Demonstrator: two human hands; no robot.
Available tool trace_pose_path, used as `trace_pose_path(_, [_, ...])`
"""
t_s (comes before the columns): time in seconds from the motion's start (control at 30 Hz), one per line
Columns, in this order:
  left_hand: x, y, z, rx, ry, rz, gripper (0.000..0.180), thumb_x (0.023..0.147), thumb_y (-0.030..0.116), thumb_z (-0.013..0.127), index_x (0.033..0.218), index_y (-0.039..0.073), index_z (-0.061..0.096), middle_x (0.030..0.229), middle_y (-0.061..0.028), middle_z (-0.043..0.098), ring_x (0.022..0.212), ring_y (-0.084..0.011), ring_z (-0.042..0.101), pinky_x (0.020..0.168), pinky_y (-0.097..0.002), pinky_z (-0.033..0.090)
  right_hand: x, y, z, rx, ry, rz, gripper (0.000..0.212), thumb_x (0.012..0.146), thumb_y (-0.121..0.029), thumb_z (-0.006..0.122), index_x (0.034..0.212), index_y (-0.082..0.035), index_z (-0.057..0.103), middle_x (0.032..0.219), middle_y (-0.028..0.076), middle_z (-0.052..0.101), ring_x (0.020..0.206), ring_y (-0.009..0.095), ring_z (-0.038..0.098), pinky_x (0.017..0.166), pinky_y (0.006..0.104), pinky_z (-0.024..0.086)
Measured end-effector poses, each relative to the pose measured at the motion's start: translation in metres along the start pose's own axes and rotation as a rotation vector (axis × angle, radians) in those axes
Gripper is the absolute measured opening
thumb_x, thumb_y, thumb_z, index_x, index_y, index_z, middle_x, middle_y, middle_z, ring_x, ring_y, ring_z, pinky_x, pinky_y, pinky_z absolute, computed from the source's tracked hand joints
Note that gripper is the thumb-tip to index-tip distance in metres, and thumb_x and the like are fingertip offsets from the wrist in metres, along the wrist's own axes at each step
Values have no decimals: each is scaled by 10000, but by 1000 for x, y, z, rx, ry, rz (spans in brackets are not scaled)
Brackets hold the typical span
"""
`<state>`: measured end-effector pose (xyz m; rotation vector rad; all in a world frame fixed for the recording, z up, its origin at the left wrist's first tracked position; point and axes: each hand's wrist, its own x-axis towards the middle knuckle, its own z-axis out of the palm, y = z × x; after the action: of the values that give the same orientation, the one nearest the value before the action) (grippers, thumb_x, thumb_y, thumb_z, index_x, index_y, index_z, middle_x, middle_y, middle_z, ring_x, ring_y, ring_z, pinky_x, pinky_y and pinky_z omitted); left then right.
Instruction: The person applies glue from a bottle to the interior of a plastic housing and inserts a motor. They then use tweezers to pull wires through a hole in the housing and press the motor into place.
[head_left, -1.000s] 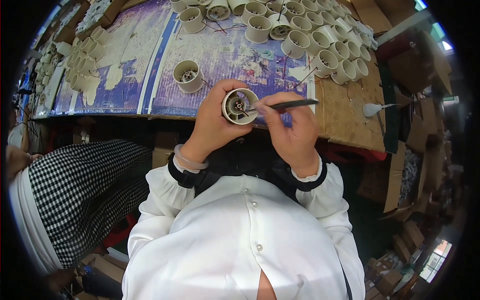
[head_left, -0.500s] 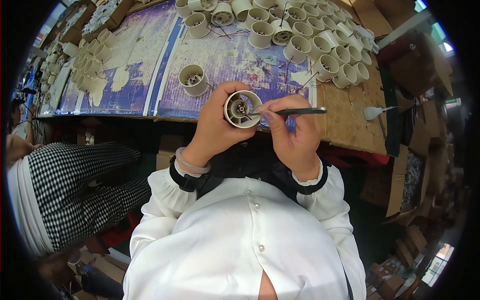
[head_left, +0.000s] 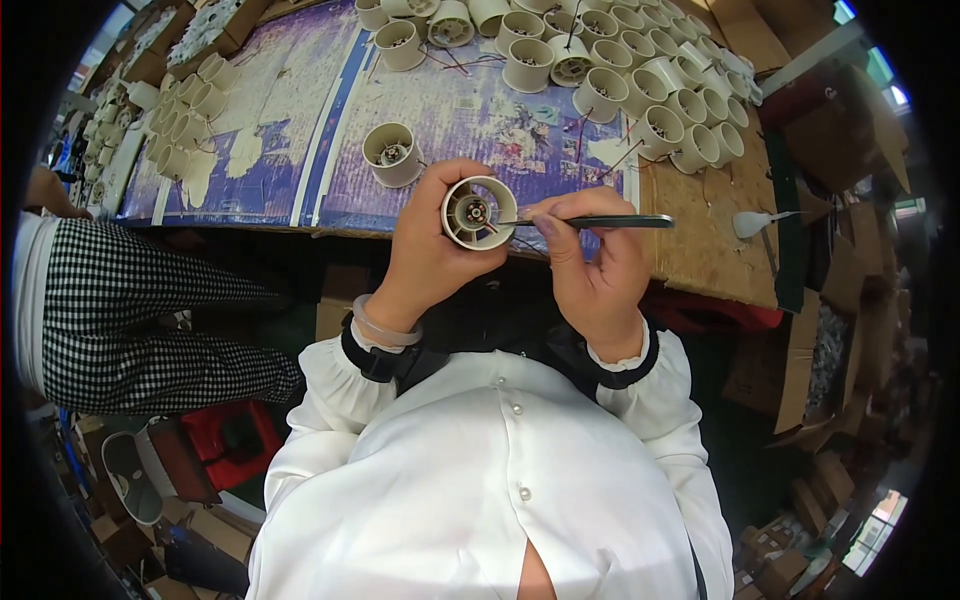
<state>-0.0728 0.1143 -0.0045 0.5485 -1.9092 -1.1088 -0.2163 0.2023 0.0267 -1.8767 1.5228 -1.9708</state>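
My left hand [head_left: 425, 235] is wrapped round a cream plastic motor housing [head_left: 449, 225], a short open cylinder whose mouth is turned up. A small round motor [head_left: 473, 211] with copper-coloured parts and thin wires sits in its middle. My right hand [head_left: 592, 250] pinches dark slim tweezers [head_left: 630, 221] between thumb and fingers. Their thin tip reaches over the housing's right rim, towards the wires; whether it grips one is too small to tell. Another cream housing [head_left: 392, 156] stands upright on the table just beyond my left hand, a wire at its side.
Many similar housings [head_left: 600, 95] crowd the far right of the worktable [head_left: 290, 130], with a smaller group [head_left: 185, 115] far left. A white dropper bottle [head_left: 750, 224] lies at the right edge. A co-worker in checked trousers [head_left: 150, 315] is at left, by a red stool [head_left: 235, 440].
The held housing has shifted slightly left and up. The tweezers lie flatter, tip still at its right rim. At left the co-worker has moved back, uncovering the red stool.
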Motion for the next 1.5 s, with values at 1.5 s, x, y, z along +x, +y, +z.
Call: trace_pose_path(1.5, [6, 9, -5, 5, -25, -6, 609, 649, -37, 761, 1169, 49, 455, 1128, -77, 541, 1019, -159, 559, 877, -276, 458, 8, -3, -3, -45, -134, 70, 104, 861, -10, 642, 925, 10, 563, 840, 102, 637, 741, 199, 626, 657, 274, 486])
